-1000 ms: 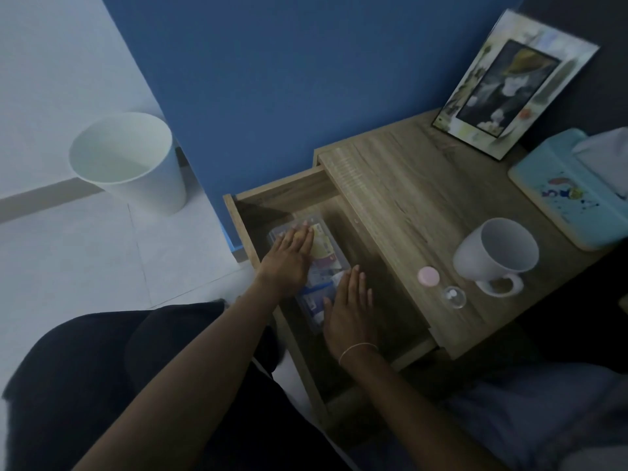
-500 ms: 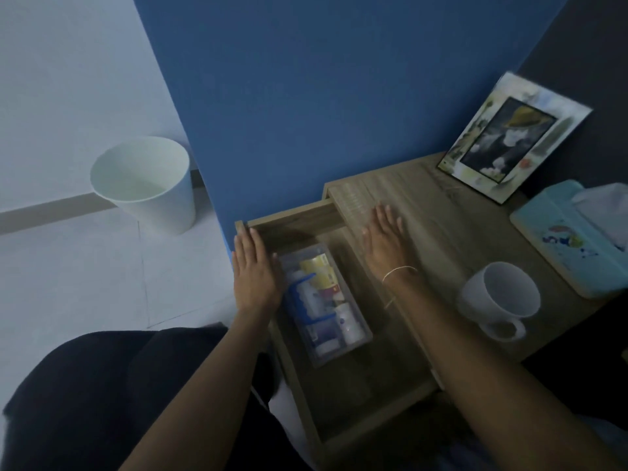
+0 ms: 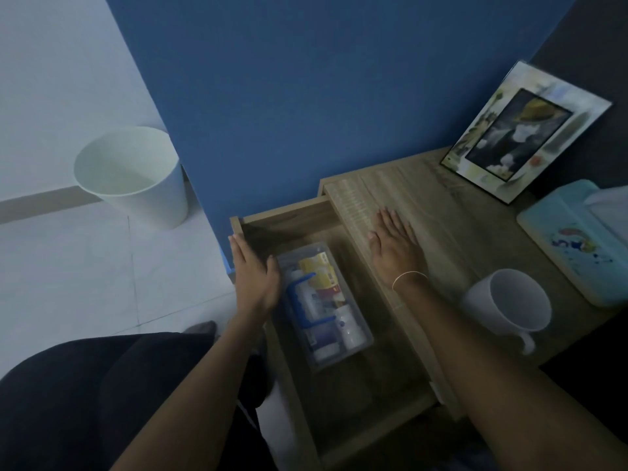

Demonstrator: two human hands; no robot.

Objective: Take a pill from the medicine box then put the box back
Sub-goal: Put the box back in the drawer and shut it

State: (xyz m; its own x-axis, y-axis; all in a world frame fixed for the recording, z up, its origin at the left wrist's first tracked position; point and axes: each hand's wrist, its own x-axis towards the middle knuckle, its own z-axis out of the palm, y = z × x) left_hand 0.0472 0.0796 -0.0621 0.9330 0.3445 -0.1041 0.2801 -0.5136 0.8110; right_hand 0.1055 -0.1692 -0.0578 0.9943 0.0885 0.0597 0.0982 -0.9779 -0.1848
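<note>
The clear medicine box (image 3: pixel 323 304), with a blue handle and several small packs and bottles inside, lies in the open wooden drawer (image 3: pixel 282 215). My left hand (image 3: pixel 253 277) rests flat on the drawer's front panel, left of the box, with fingers extended and nothing in it. On the wooden tabletop (image 3: pixel 441 205) my right hand (image 3: pixel 396 246) lies flat, palm down, just right of the drawer, holding nothing. No pill is visible.
A white mug (image 3: pixel 509 304) stands on the tabletop by my right forearm. A picture frame (image 3: pixel 523 130) leans at the back right, with a light blue tissue box (image 3: pixel 574 246) beside it. A white bin (image 3: pixel 132 175) stands on the floor at left.
Both hands have left the medicine box. The left one moved to the drawer's front panel and the right one onto the tabletop. The view shifted, hiding the small pink and clear items near the mug.
</note>
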